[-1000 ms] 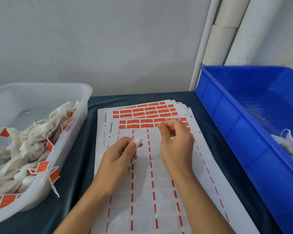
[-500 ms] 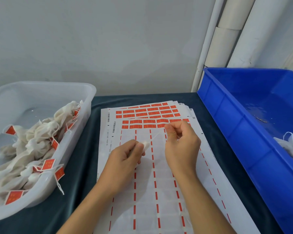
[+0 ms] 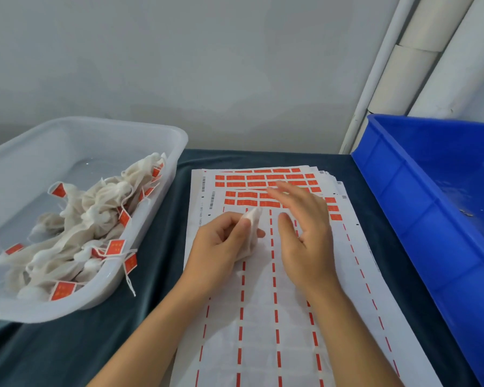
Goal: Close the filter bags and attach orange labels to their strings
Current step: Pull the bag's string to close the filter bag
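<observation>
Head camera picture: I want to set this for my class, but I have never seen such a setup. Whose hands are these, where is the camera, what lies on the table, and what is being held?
There is no machine here: a person works with two bare hands, and the single camera sits on their head, looking forward and down. The left hand grips a small white filter bag. The right hand is open, its fingers stretched out over the orange labels, holding nothing. A stack of label sheets lies on the dark cloth; most labels on the top sheet are already peeled off. On the left, a clear plastic tub holds finished bags with orange tags. On the right stands a blue crate.
</observation>
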### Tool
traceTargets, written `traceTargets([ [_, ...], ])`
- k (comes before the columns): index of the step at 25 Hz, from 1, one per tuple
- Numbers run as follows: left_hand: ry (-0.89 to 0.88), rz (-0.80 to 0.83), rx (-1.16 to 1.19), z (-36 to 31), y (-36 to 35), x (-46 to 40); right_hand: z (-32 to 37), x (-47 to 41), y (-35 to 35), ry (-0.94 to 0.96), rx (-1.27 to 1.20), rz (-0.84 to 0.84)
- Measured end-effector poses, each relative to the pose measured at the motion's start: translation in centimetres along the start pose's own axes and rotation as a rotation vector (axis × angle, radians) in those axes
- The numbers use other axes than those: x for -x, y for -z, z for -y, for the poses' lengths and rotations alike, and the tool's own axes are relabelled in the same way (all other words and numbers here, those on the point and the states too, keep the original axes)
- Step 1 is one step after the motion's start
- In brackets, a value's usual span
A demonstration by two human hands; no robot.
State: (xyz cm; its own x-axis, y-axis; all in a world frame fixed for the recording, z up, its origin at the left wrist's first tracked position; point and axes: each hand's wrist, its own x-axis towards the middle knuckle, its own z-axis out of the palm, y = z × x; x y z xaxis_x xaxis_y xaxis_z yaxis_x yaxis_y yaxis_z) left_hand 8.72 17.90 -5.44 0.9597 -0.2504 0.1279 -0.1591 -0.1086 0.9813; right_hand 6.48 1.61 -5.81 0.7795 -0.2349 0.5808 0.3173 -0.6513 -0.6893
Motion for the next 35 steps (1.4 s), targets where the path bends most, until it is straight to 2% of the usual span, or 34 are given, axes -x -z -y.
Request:
traceTargets([
  [2,-0.011,0.004,0.011,0.1,0.0,-0.1,0.2,0.3,-0.5,-0.038,-0.051,0.16],
  [4,-0.02,-0.004,-0.006,-0.1,0.1,-0.1,0.1,0.5,-0.9,-0.095,-0.056,0.222],
  [12,-0.011,0.051,-0.309,-1.3,0.2,-1.1,0.0,0.7,-0.7,-0.214,-0.026,0.049],
  [18,0.01,0.104,-0.152,-0.3,-0.1,-1.3,-0.2,0.4,-0.5,-0.177,-0.023,-0.04],
  [24,0.007,0.233,-0.251,0.0,-0.3,-1.2,-0.1,0.4,-0.5,-0.121,0.04,-0.082],
  [28,0.003,0.235,-0.247,-0.1,-0.5,-0.9,-0.2,0.5,-0.7,-0.141,0.017,-0.046],
  [31,-0.019,0.219,-0.158,-0.4,0.0,-0.7,-0.3,0.5,-0.8,-0.146,0.023,-0.016],
  [35,0.035,0.205,0.046,-0.6,0.6,-0.5,-0.1,0.9,-1.2,-0.084,0.048,0.024],
])
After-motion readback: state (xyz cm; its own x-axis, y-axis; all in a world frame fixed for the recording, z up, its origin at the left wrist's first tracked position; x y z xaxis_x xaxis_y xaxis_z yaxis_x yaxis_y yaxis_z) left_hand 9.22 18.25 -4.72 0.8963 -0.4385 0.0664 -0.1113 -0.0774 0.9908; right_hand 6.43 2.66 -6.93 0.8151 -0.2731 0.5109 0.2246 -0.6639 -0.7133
